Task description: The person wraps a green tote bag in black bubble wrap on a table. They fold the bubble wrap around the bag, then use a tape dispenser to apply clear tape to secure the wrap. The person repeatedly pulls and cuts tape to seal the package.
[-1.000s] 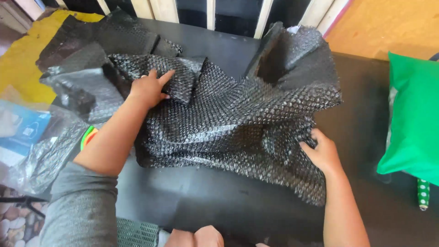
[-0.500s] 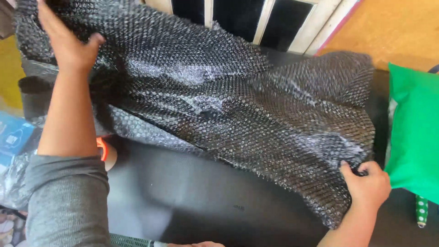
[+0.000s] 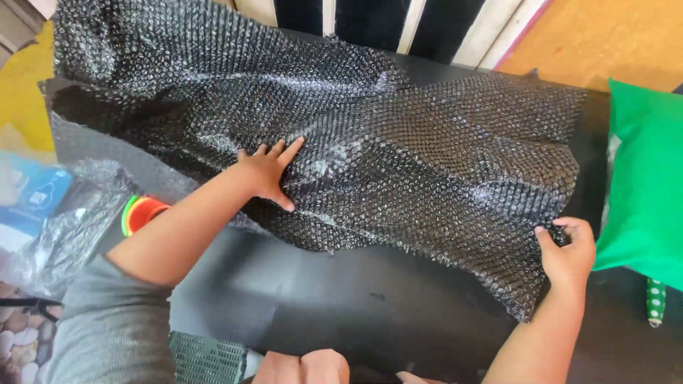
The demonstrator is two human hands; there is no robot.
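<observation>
A large sheet of black bubble wrap [image 3: 398, 142] lies spread across a black table [image 3: 356, 299], from the far left to the right side. My left hand [image 3: 269, 171] rests flat on the sheet near its middle, fingers apart, pressing it down. My right hand [image 3: 569, 252] pinches the sheet's near right corner between thumb and fingers.
A bright green bag [image 3: 644, 192] lies at the table's right edge. At the left are a clear bubble wrap piece [image 3: 78, 220], a red and green round object [image 3: 142, 213] and a blue box [image 3: 32, 203]. White and dark slats [image 3: 413, 25] stand behind the table.
The sheet went from bunched up to spread out flat. My left hand came down from the far left corner to the sheet's middle. My right hand kept hold of the right corner.
</observation>
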